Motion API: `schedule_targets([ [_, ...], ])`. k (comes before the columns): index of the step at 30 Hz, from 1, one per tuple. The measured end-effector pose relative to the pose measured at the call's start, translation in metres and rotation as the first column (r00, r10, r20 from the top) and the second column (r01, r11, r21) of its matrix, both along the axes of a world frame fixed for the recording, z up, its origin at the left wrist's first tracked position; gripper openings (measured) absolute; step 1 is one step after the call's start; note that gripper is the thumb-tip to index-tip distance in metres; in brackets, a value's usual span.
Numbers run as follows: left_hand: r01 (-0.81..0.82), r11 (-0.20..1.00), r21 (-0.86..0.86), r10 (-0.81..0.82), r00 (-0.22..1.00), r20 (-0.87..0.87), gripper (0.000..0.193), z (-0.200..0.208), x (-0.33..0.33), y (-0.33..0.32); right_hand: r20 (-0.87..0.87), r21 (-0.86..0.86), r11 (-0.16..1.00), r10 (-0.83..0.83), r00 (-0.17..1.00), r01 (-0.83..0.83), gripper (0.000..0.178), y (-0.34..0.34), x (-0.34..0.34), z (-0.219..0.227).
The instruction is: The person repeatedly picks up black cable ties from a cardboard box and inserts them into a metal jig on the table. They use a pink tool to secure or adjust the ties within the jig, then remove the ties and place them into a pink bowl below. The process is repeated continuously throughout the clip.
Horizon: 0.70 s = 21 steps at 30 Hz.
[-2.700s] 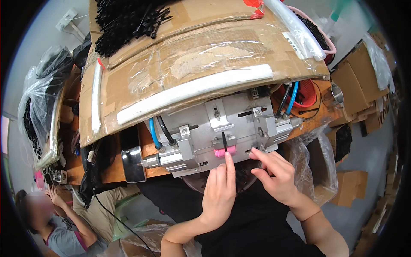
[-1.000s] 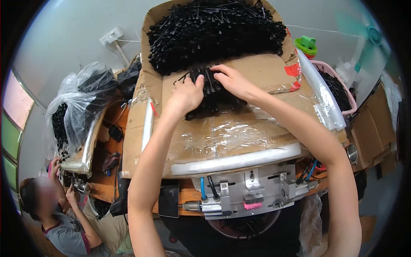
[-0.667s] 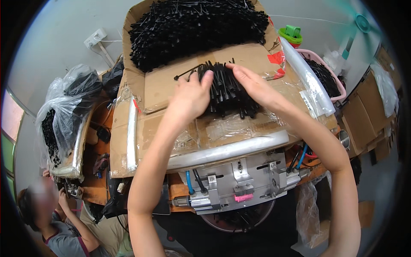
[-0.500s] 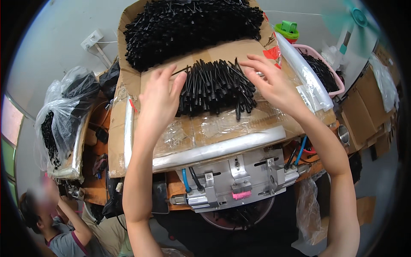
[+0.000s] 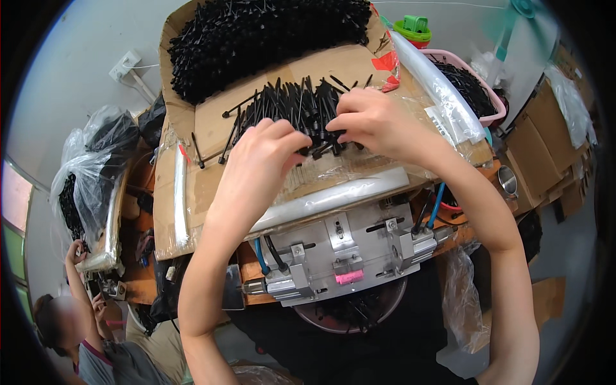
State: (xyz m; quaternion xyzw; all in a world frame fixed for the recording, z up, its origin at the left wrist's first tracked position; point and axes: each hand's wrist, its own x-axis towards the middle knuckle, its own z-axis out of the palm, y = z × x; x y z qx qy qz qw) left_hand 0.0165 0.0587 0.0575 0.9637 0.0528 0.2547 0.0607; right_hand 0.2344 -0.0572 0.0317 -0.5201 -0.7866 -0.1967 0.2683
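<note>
A loose pile of thin black rod-like parts (image 5: 282,106), each with a thicker collar at one end, lies on the cardboard in front of me. My left hand (image 5: 266,157) is over the pile's near left side. Its fingers are curled in and closed at the collared ends, partly hiding them. At the pile's right side my right hand (image 5: 375,125) has thumb and bent fingers closed on some of the same parts. How many each hand grips is hidden. A few parts stick out crosswise, and one stray part (image 5: 197,151) lies apart at the left.
A big heap of black parts (image 5: 269,42) fills the far end of the cardboard box (image 5: 221,122). Nearer me sits a metal fixture (image 5: 324,234) with a pink block (image 5: 350,277). A pink basket (image 5: 491,96) stands right. Another person (image 5: 96,346) is at lower left.
Both hands have moved nearer to me and closer together, their spread fingers now curled onto the pile. The pile is more scattered, with some parts fallen leftward. The view has shifted slightly.
</note>
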Motion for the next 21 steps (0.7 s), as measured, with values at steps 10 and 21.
schedule_targets([
  [10, 0.058, 0.931, -0.361, -0.077, 0.996, -0.038, 0.028, -0.028, -0.052, -0.032, -0.906, -0.108, 0.983, -0.036, 0.422, -0.149, 0.032, -0.010, 0.046, 0.041],
  [21, 0.141, 0.219, -0.965, 0.155, 0.972, 0.178, 0.017, -0.059, -0.096, -0.080, -0.995, 0.084, 0.975, 0.073, -0.061, -0.205, 0.023, -0.058, 0.032, 0.047],
])
